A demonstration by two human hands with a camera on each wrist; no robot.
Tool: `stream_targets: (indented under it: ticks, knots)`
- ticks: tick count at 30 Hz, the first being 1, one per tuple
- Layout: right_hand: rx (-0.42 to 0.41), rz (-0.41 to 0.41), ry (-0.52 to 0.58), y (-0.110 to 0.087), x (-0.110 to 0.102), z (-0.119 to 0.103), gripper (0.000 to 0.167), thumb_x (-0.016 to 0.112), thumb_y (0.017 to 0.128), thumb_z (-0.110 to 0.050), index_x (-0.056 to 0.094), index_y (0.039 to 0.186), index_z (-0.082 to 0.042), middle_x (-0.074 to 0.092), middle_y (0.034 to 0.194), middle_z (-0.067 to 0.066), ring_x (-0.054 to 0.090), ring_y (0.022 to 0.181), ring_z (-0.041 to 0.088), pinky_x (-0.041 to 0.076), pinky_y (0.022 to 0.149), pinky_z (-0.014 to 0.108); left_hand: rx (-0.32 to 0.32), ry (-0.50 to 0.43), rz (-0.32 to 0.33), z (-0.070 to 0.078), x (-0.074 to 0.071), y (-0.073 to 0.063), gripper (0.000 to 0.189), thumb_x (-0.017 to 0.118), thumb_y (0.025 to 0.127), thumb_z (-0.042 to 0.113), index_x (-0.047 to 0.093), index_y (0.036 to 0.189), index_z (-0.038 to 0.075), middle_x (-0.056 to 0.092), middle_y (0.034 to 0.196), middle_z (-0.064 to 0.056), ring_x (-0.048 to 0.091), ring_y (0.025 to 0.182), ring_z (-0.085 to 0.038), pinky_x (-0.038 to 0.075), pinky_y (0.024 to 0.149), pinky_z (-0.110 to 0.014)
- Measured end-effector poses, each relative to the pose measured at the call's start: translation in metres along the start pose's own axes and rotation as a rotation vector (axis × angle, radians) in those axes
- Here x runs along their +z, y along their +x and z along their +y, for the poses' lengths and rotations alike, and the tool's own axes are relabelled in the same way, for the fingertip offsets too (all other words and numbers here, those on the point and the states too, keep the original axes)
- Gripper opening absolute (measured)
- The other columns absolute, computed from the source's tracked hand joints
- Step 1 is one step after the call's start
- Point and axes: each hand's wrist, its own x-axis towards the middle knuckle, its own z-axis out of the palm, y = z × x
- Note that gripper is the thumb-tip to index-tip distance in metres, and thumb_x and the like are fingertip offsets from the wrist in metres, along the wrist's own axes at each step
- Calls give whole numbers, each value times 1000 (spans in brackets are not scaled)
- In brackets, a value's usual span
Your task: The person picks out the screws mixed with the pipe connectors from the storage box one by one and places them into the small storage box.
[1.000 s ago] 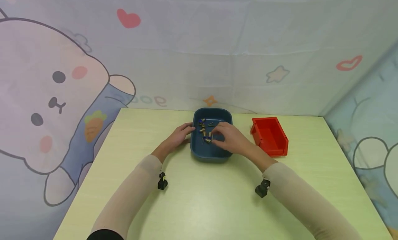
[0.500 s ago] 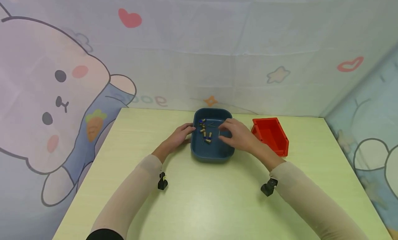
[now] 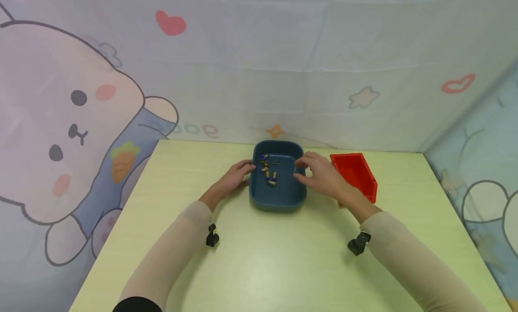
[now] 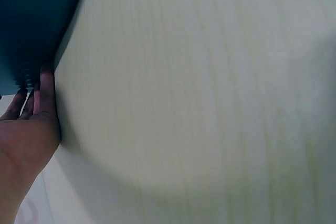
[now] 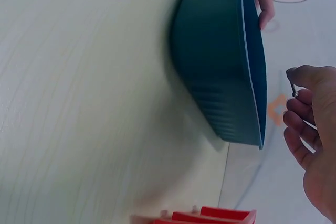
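Note:
In the head view a dark blue plastic bin (image 3: 277,203) holds several brass fittings (image 3: 267,170) with blue parts and a few thin metal pieces (image 3: 276,162). My left hand (image 3: 232,177) grips the bin's left side, with fingertips over the rim; in the left wrist view its thumb (image 4: 47,90) lies against the outer wall. Above the bin's right rim, my right hand (image 3: 319,175) pinches a thin screw-like metal piece (image 5: 292,85) between thumb and index finger. The other fingers of that hand are bent and hold nothing.
A red open-fronted plastic bin (image 3: 358,175) stands right of the blue one, partly hidden by my right wrist. The pale wooden table (image 3: 259,262) ends at a printed cloth backdrop (image 3: 251,78) behind the bins.
My right hand has moved right and slightly up, from over the brass fittings to the blue bin's right rim, carrying the thin metal piece. My left hand has stayed on the bin.

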Motion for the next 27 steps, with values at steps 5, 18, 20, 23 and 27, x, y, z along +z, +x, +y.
stream_targets:
  ticks: [5, 18, 20, 23, 27]
  knots:
    - [43, -2, 16, -1, -4, 8, 31, 81, 95, -20, 74, 120, -2, 70, 111, 12, 65, 102, 33, 61, 89, 45, 9, 11, 1, 0, -1, -1, 58, 51, 111, 35, 40, 162, 8, 43, 163, -14, 37, 154, -28, 49, 117, -45]
    - [158, 40, 136, -5, -12, 30, 33, 80, 96, -21, 74, 121, -1, 71, 115, 11, 65, 102, 30, 62, 89, 50, 10, -5, -4, 1, 0, 1, 56, 50, 112, 33, 40, 162, 8, 44, 162, -14, 39, 153, -27, 49, 116, -44]
    - [169, 48, 144, -6, -13, 33, 32, 80, 95, -20, 74, 120, -2, 72, 114, 11, 65, 102, 29, 62, 89, 51, 11, -6, -6, 1, 0, 1, 56, 51, 112, 34, 41, 161, 8, 44, 162, -13, 40, 152, -26, 49, 116, -44]
    - [177, 58, 148, -7, -14, 39, 30, 80, 96, -20, 74, 119, -2, 72, 114, 11, 66, 102, 29, 62, 89, 53, 8, -7, -4, 0, 0, 2, 56, 51, 112, 34, 42, 161, 9, 45, 161, -12, 41, 152, -25, 50, 116, -43]
    - [188, 72, 151, -7, -16, 45, 29, 79, 96, -20, 73, 118, -2, 72, 114, 11, 66, 103, 29, 62, 90, 52, 9, -8, 5, 0, 0, 1, 56, 52, 112, 34, 43, 160, 8, 47, 160, -12, 44, 150, -26, 51, 115, -43]
